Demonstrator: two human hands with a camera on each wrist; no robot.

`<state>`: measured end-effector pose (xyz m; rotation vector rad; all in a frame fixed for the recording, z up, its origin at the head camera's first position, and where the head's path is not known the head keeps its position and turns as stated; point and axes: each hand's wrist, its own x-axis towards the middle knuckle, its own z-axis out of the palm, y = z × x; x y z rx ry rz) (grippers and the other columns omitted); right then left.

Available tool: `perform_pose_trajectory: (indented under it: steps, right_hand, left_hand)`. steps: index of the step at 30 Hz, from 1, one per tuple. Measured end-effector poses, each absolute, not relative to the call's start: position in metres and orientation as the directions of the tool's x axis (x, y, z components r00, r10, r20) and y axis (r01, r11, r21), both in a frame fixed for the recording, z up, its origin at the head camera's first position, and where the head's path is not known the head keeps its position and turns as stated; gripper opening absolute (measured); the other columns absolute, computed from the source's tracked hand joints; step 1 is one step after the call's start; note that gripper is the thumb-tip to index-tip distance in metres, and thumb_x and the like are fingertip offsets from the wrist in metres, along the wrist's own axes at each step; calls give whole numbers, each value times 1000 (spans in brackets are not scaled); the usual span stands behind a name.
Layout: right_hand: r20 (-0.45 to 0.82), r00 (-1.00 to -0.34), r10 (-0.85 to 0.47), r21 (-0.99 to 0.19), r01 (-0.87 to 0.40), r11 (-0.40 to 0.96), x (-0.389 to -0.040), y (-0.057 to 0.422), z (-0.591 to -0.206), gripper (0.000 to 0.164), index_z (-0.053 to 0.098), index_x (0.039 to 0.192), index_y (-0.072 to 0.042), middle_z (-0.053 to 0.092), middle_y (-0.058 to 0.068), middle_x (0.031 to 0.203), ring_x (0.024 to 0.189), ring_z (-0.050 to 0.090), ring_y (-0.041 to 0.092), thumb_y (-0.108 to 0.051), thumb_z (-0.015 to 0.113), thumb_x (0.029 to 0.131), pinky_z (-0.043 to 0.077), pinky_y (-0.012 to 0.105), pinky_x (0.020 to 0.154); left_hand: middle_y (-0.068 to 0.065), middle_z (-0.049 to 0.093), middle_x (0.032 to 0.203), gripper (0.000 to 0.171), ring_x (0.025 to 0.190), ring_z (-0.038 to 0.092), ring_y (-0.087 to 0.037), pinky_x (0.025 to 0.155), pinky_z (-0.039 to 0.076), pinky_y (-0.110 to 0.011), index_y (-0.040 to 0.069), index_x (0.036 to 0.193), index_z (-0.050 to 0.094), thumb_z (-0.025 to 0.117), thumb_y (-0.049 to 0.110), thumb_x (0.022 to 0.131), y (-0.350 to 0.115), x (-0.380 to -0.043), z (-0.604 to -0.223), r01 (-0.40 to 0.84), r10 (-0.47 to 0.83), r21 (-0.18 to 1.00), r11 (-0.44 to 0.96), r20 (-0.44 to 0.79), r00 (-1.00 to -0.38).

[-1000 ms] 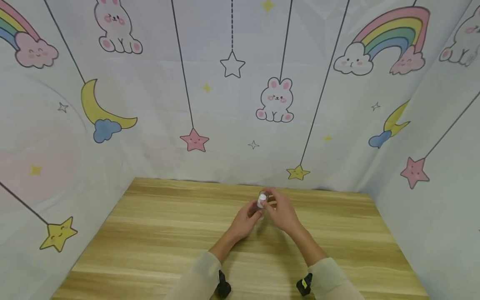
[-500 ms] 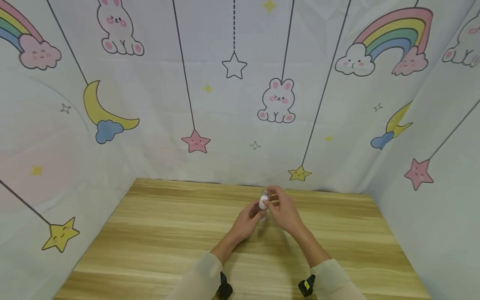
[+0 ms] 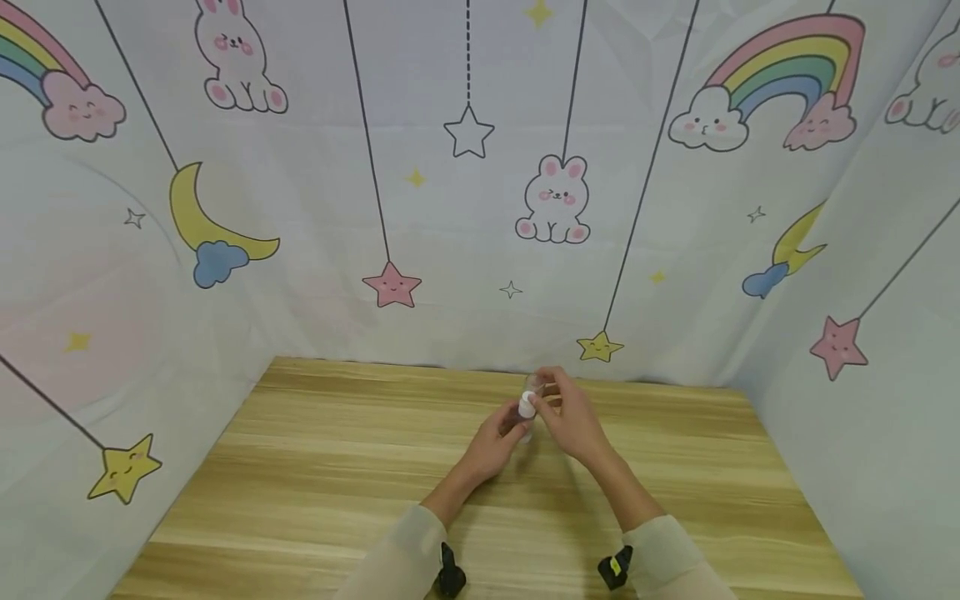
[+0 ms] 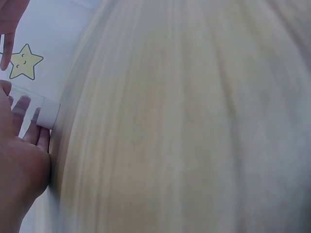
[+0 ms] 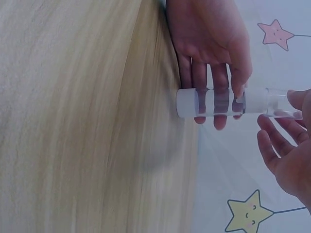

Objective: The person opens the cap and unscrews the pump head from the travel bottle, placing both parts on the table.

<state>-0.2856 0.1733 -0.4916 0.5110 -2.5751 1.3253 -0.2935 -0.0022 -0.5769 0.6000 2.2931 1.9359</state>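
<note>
Clear body: a see-through, straight-sided cylindrical bottle (image 5: 210, 103), smooth and glossy; the fingers show through its wall, so it looks empty or holds clear liquid, which cannot be told.
White base: an opaque, plastic-looking round foot (image 5: 185, 103), as broad as the body.
White collar: a plain band (image 5: 255, 100) between the body and the clear cap (image 5: 275, 98).
Bottle's place: upright near the far edge of the wood-grain table (image 3: 337, 475); whether the base touches the wood or sits just above it cannot be told.
Left-hand grip: the left hand (image 3: 491, 442) holds the body, thumb on one side and fingers round the other.
Right-hand grip: the right hand (image 3: 573, 423) pinches the clear cap, thumb opposite the fingers, narrowly spaced.
Weight and stiffness: probably light, with rigid walls that should give little under a squeeze.
Slip and breakage: the slick surface could slide in dry fingers; if plastic, it should survive a knock, though the thin cap may crack.
Best hold: the middle of the body for steadiness, the cap's sides for fine control.
Tabletop: yellow-brown streaked grain, flat.
Backdrop: soft white cloth (image 3: 450, 217), faintly creased, printed with stars and rabbits.
Sleeves: pale, loose fabric (image 3: 401, 546) on both forearms.
</note>
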Motion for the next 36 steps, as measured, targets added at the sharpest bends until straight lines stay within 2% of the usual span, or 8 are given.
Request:
perform_pose_trajectory:
  steps: [10, 22, 36]
  right_hand:
    - [339, -918, -205, -754, -396, 525, -287, 174, -488, 42, 54, 145, -1, 65, 15, 132, 114, 69, 32, -10, 66, 106, 62, 45, 94]
    - [374, -902, -214, -746, -430, 509, -288, 174, -485, 39, 58, 143, -7, 67, 12, 130, 113, 70, 30, -10, 67, 106, 62, 44, 92]
    - [394, -899, -192, -741, -434, 513, -289, 181, -482, 41, 57, 143, -4, 68, 12, 129, 112, 70, 31, -10, 69, 105, 62, 46, 91]
  left_hand:
    - [-12, 58, 152, 45, 139, 56, -33, 116, 45, -53, 11, 155, 49, 55, 24, 112, -4, -295, -577, 248, 362, 961, 122, 190, -913]
    - [-11, 60, 149, 44, 139, 56, -33, 117, 45, -51, 10, 155, 49, 55, 23, 112, -6, -296, -580, 259, 369, 958, 121, 199, -908]
    - [-12, 64, 145, 44, 136, 59, -32, 116, 46, -51, 8, 152, 51, 57, 21, 111, -4, -294, -577, 236, 351, 966, 104, 186, -918]
